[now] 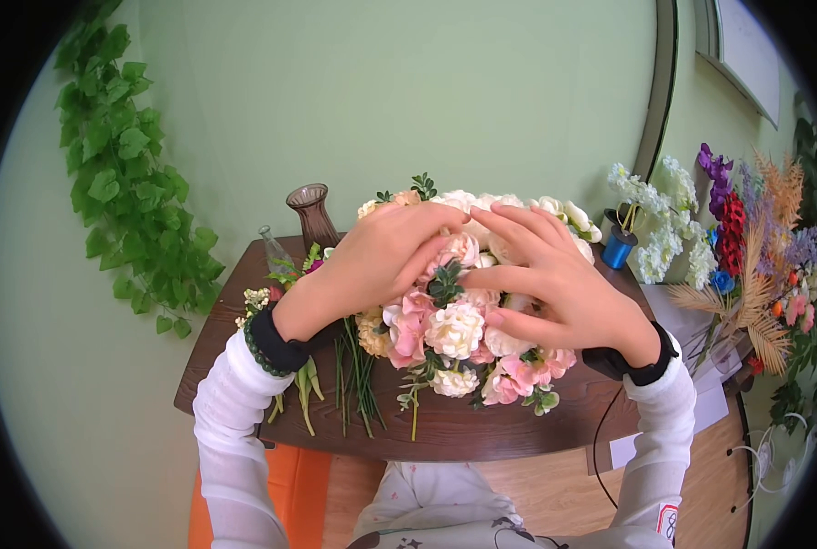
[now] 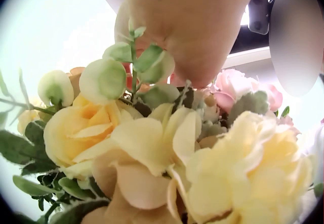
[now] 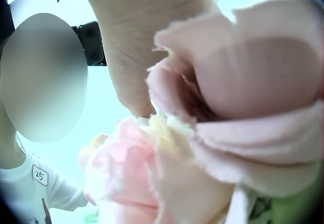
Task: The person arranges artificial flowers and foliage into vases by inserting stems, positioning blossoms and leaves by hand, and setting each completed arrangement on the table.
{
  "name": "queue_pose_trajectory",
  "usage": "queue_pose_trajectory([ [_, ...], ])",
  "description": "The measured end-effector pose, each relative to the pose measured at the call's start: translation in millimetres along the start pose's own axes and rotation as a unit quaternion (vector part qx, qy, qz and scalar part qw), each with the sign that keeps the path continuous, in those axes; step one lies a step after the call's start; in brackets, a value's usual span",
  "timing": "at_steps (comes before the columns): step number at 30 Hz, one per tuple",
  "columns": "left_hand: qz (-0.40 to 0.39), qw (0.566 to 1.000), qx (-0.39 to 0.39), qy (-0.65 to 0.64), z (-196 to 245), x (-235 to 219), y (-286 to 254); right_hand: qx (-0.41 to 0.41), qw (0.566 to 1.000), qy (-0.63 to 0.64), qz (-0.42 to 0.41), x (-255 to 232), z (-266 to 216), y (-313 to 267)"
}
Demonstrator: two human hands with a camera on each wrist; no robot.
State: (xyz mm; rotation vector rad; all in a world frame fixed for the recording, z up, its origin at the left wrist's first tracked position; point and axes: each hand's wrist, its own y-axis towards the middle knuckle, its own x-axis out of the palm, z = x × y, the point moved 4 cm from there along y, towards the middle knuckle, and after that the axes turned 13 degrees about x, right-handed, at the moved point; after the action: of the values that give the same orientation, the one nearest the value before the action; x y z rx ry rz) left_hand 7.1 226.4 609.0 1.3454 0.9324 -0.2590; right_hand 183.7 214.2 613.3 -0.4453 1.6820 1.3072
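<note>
A large mound of artificial flowers in white, pink and peach stands on the dark wooden table. My left hand lies over its upper left part, fingers extended toward the middle. On the right side, my right hand spreads its fingers over the blooms, its fingertips pointing at the left hand. Pale yellow flowers and rounded green leaves sit close below the left palm in the left wrist view. A pink rose is near the right hand in the right wrist view. Some fingertips are hidden among petals.
Loose green stems lie on the table at the left front. Behind them stand a brown glass vase and a small clear bottle. A blue spool stands at the back right, beside more artificial flowers.
</note>
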Motion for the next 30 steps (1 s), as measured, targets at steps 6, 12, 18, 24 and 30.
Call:
queue_pose_trajectory([
  [6,-0.055,0.998,-0.005,0.016,-9,-2,13,0.039,0.999,-0.02,0.024,2,-6,-10],
  [12,-0.084,0.996,0.007,0.042,-16,4,20,0.036,0.999,-0.034,0.007,8,-10,-13],
  [18,-0.047,0.997,-0.014,0.058,-18,7,14,0.037,0.999,-0.033,0.009,8,-9,-14],
  [24,-0.045,0.998,-0.001,0.044,-15,5,12,0.033,0.999,-0.029,0.012,9,-9,-13],
  [30,-0.107,0.994,-0.013,0.024,-16,6,10,0.028,0.999,-0.036,0.012,9,-11,-12],
])
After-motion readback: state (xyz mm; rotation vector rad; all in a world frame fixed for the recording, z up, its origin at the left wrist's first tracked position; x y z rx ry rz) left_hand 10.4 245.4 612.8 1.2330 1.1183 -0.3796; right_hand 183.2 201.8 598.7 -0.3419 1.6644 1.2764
